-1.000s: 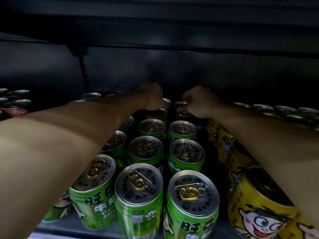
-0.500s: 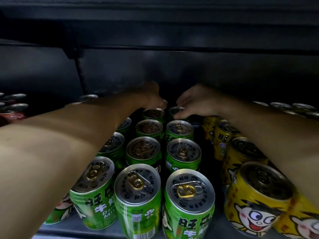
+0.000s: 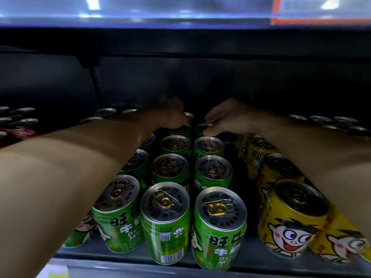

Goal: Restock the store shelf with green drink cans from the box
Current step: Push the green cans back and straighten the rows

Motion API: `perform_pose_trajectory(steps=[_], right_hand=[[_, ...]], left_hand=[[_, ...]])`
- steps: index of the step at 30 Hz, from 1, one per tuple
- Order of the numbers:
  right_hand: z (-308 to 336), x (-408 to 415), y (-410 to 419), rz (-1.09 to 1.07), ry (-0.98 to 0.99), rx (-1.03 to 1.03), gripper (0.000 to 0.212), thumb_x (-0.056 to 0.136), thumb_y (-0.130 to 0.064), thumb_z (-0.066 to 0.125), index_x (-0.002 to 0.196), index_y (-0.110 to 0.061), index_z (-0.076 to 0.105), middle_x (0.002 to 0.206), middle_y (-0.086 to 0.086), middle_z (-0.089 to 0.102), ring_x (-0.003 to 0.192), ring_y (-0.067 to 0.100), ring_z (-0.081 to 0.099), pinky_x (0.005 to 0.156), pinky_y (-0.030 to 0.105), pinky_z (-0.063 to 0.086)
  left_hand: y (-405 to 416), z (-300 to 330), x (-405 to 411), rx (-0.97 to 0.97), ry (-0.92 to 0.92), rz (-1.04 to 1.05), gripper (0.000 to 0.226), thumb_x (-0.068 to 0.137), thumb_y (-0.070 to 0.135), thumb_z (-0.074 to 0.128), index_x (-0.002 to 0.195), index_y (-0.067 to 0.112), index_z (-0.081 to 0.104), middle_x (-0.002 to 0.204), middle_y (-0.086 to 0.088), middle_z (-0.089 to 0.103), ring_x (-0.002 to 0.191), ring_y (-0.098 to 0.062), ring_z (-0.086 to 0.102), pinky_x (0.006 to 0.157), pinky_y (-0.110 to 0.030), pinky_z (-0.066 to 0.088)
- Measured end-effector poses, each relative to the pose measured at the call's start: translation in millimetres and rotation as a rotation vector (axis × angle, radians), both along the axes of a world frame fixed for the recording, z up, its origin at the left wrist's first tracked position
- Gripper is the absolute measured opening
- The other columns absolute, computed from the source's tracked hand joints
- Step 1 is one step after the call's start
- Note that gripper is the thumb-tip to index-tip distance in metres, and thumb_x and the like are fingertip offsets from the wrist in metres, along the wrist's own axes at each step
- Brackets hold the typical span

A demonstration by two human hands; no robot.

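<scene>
Behind the front green cans [image 3: 219, 223], a rear can [image 3: 201, 128] is touched by the right hand [image 3: 226, 119]; the left hand's [image 3: 172, 115] grip cannot be told.

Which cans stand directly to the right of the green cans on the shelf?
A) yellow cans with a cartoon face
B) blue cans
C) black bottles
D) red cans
A: the yellow cans with a cartoon face stand right of the green cans, under the right forearm.

I see glossy printed metal green cans [image 3: 167, 223] below my left hand [image 3: 173, 115], shiny silver lids; matt dark shelf [image 3: 128, 255].
</scene>
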State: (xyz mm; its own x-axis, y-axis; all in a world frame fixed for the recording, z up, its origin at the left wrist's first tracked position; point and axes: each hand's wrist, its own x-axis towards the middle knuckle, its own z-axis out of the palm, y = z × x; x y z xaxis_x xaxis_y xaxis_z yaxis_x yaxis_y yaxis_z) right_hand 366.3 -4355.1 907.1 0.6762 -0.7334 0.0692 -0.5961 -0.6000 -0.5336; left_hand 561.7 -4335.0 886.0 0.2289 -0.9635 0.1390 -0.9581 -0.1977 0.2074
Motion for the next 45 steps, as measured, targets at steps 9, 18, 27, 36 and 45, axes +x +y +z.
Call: perform_pose_trajectory(steps=[9,18,27,36,45], right_hand=[[-2,19,15,-0.035,-0.014,-0.142,0.027,0.083,-0.034,0.076,0.096,-0.012,0.069,0.099,0.005,0.069,0.098,0.023,0.063,0.09,0.039,0.049],[8,69,72,0.073,-0.08,-0.118,0.032,0.08,-0.03,0.081,0.1,-0.008,0.071,0.098,0.007,0.07,0.095,0.022,0.066,0.09,0.037,0.053],[-3,112,102,0.025,0.051,-0.121,0.054,0.073,-0.04,0.084,0.111,-0.005,0.067,0.109,0.009,0.067,0.101,0.023,0.062,0.094,0.041,0.051],[-2,116,105,-0.019,0.071,-0.062,0.062,0.074,-0.037,0.083,0.117,0.003,0.064,0.116,0.015,0.067,0.106,0.029,0.063,0.096,0.044,0.05],[0,111,111,-0.047,0.102,-0.045,0.06,0.069,-0.043,0.086,0.116,-0.014,0.062,0.113,0.005,0.063,0.104,0.023,0.06,0.096,0.04,0.05]], left_hand=[[59,11,26,-0.129,0.063,-0.044,0.03,0.089,0.037,0.064,0.102,0.01,0.069,0.102,-0.009,0.068,0.095,-0.023,0.062,0.083,-0.033,0.049],[143,20,64,-0.04,-0.014,-0.032,0.03,0.092,0.039,0.06,0.116,0.022,0.067,0.122,0.002,0.065,0.109,-0.017,0.059,0.088,-0.024,0.043],[181,14,88,-0.084,0.034,-0.02,0.042,0.082,0.051,0.067,0.117,0.027,0.067,0.117,0.007,0.067,0.107,-0.014,0.061,0.088,-0.02,0.042],[172,19,92,0.001,0.199,0.023,0.067,0.071,0.048,0.08,0.128,0.019,0.061,0.117,0.006,0.068,0.096,-0.006,0.059,0.086,-0.018,0.04],[180,23,89,0.052,0.14,0.005,0.069,0.074,0.049,0.077,0.133,0.019,0.057,0.126,0.004,0.063,0.113,-0.013,0.058,0.088,-0.02,0.039]])
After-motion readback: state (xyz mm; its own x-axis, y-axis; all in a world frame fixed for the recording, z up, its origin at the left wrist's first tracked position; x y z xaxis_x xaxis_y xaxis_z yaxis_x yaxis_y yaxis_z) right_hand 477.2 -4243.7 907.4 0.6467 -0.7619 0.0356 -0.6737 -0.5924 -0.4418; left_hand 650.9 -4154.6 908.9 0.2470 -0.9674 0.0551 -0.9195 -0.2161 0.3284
